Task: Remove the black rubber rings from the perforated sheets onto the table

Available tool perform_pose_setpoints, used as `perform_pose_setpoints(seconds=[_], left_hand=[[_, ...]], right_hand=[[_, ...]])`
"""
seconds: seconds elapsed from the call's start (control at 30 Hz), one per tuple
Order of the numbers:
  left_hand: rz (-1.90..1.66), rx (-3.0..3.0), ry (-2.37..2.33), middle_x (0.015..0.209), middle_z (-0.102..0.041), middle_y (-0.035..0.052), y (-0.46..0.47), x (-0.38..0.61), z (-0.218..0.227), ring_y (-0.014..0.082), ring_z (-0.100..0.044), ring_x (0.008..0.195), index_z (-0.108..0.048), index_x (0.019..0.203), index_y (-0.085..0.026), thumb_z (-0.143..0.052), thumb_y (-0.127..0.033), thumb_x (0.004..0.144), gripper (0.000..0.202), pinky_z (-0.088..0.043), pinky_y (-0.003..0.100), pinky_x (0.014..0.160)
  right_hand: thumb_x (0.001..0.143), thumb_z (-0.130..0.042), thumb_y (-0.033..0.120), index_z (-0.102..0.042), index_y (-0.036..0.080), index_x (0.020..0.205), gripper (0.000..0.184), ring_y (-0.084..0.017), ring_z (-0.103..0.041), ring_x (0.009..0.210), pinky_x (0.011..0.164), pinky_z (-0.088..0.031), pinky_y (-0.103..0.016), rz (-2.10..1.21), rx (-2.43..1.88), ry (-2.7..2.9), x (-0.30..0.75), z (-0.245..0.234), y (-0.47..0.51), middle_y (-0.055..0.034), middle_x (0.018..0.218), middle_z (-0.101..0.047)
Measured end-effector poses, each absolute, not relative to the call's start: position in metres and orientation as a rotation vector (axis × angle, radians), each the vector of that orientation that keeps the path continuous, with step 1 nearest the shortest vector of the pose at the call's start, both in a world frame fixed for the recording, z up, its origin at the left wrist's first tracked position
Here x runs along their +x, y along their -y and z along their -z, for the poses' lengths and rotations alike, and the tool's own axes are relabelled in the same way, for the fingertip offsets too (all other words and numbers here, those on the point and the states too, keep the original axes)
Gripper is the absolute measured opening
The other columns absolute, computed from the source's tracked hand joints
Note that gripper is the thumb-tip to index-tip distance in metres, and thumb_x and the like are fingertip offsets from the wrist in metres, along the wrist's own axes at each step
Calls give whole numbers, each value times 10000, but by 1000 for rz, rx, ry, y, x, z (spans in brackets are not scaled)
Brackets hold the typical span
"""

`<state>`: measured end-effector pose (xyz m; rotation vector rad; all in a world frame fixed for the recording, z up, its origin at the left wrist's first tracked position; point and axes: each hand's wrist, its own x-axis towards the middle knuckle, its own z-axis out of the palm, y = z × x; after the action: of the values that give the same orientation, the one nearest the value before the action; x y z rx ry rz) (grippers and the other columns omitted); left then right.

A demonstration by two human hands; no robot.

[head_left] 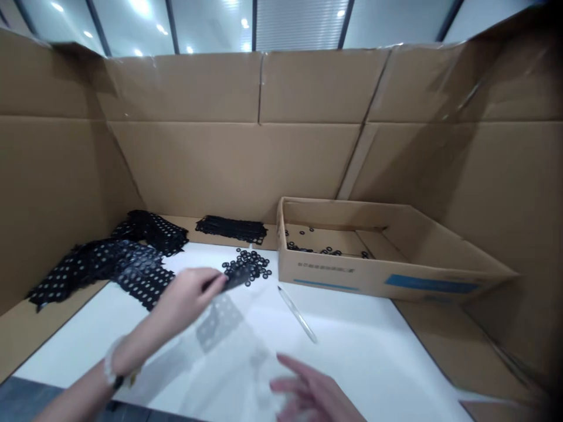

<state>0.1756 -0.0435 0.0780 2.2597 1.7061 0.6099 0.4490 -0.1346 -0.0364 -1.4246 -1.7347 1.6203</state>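
My left hand [189,296] is closed, thumb against fingers, on a thin black perforated sheet [236,279], seen almost edge-on and blurred. The sheet is in front of a heap of small black rings [253,261] on the white tabletop, and a dotted shadow falls below it. At the lower middle, my right hand [308,390] has its fingers apart and holds nothing; motion blurs it. Between that hand and the rings lies a clear-barrelled pen [298,315]. Several black sheets with rows of holes [101,261] are piled loosely at the left.
A neat stack of black sheets [231,228] lies against the back cardboard wall [189,164]. To the right stands an open shallow cardboard box [343,272] with several black rings inside. Tall cardboard walls enclose the white tabletop [360,351] on the left, back and right.
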Motion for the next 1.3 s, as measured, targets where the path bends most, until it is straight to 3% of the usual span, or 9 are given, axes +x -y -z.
perform_pose_setpoints(seconds=[0.07,0.2,0.3,0.47,0.8,0.97,1.07,1.17,1.3], left_hand=[[-455,2277,-1503,635,-645,46,66,213,-52,194,-556,572,-600,633,-218,-410,-434,876,376,-342,307,563],[-272,2172,-1091,795,-716,37,104,261,-20,197,-627,674,-690,771,-268,-524,-372,855,213,-398,300,597],[-312,2130,-1004,851,-722,17,100,265,-18,192,-642,757,-706,855,-292,-516,-471,875,263,-442,290,684],[-491,2276,-1147,1235,-600,87,31,245,-5,269,-480,1173,-587,1194,-221,-445,-543,894,462,-350,370,991],[-146,2119,-943,722,-636,-2,-16,216,11,176,-565,672,-625,751,-174,-558,-505,816,344,-389,250,617],[-178,2087,-855,954,-674,11,-14,234,9,199,-588,826,-643,1000,-214,-663,-451,748,347,-416,255,729],[-223,2082,-834,767,-625,-3,-7,248,14,169,-548,702,-627,808,-178,-593,-462,802,286,-394,241,639],[-93,2151,-860,617,-541,-27,-1,250,17,132,-484,571,-551,636,-174,-581,-446,803,321,-355,226,541],[20,2248,-1127,603,-578,12,5,247,17,159,-513,540,-544,609,-185,-588,-385,774,263,-331,259,511]], right_hand=[[803,-172,789,-285,232,1453,863,-298,-620,1076,724,-569,-451,-1891,-1197,1328,439,32,116,-151,1277,-576],[755,-569,544,-395,154,1385,760,-302,-576,1137,917,-488,-446,-1861,-1254,928,428,35,97,-152,1258,-590],[684,-623,213,-462,183,1348,684,-268,-480,1247,1085,-336,-418,-1583,-1378,1269,436,39,93,-85,1359,-522],[755,-515,108,-514,239,1310,570,-247,-450,1274,1104,-292,-433,-1357,-1171,1957,456,24,71,-40,1364,-526],[761,-618,201,-617,198,1129,369,-258,-535,1164,1047,-354,-427,-1260,-1168,1863,486,16,25,-65,1229,-615],[778,-665,281,-647,204,1072,305,-250,-590,1054,963,-423,-384,-1295,-1051,1955,476,13,23,-51,1117,-661],[880,-546,384,-582,208,1161,334,-207,-640,911,807,-492,-317,-1303,-1078,1974,478,10,12,-45,1019,-687],[968,-333,410,-572,193,1135,363,-180,-658,751,658,-494,-271,-1034,-1385,2134,481,15,-1,-49,857,-695],[824,-583,282,-544,161,1223,419,-285,-626,902,752,-455,-338,-569,-1673,2302,469,35,-1,-127,963,-675]])
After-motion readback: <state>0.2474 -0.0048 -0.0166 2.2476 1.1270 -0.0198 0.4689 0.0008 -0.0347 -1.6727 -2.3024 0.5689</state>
